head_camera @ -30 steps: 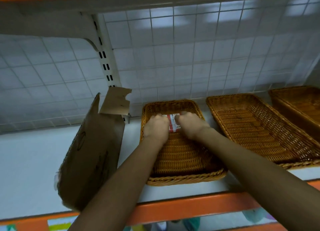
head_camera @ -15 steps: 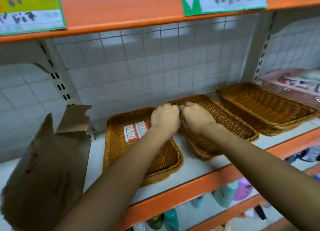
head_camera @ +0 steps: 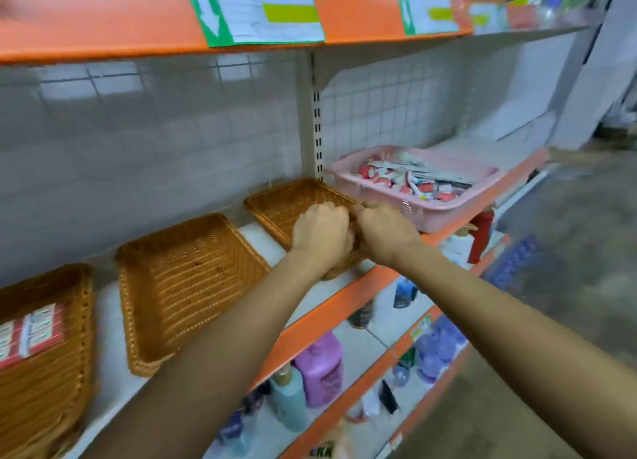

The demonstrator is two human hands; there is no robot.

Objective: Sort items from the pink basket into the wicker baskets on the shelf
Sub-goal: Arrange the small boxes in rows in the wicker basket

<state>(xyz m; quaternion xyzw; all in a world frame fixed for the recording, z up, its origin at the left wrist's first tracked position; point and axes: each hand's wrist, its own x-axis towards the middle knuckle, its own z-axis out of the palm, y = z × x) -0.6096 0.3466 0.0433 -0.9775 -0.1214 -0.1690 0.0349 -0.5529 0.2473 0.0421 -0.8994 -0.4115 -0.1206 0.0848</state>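
Three wicker baskets stand in a row on the white shelf. The left wicker basket (head_camera: 48,382) holds red-and-white boxes (head_camera: 31,331). Nothing lies in the middle wicker basket (head_camera: 186,286). My left hand (head_camera: 320,232) and my right hand (head_camera: 386,232) hover side by side, thumbs touching, over the right wicker basket (head_camera: 275,203). Their fingers curl loosely and I see nothing in either hand. Just right of my hands stands the pink basket (head_camera: 441,213), full of small red-and-white packets (head_camera: 410,181).
An orange-edged upper shelf (head_camera: 358,17) with paper labels hangs overhead. A slotted upright post (head_camera: 316,113) stands behind the baskets. Bottles (head_camera: 320,369) fill the lower shelves. The grey floor (head_camera: 568,251) lies to the right.
Both hands let go of the boxes in the left basket and moved right, past the middle basket, to the right wicker basket beside the pink one. The view turned right with them.
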